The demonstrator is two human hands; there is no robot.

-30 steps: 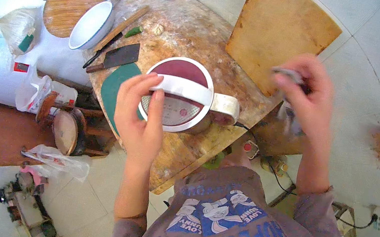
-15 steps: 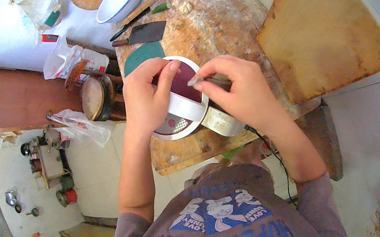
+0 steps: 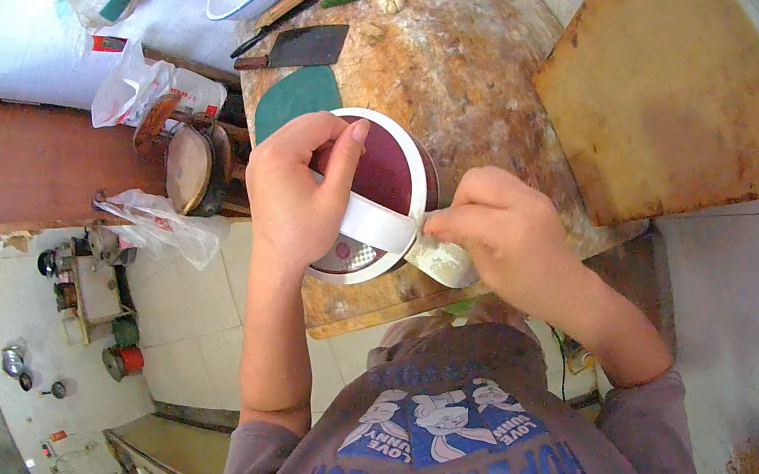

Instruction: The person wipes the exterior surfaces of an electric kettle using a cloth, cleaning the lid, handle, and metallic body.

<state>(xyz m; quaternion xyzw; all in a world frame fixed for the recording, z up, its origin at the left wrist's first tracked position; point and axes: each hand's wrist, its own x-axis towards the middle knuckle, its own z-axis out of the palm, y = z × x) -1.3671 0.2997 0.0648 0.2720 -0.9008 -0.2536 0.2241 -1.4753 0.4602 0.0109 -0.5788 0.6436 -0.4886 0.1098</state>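
Head view: at frame centre the person is steadying a round white-rimmed cooker (image 3: 376, 198) on the wooden bench (image 3: 471, 60). The left hand (image 3: 298, 190) is lying over its dark red lid with fingers curled round the white handle band; the right hand (image 3: 499, 236) is clenching something at the cooker's right side, hidden under the fingers. Holding the body firmly while the right works looks wise, as it is standing near the bench edge. A cleaver (image 3: 296, 47) is lying upper centre. White plastic bags (image 3: 147, 84), one with a red patch, are sitting at left.
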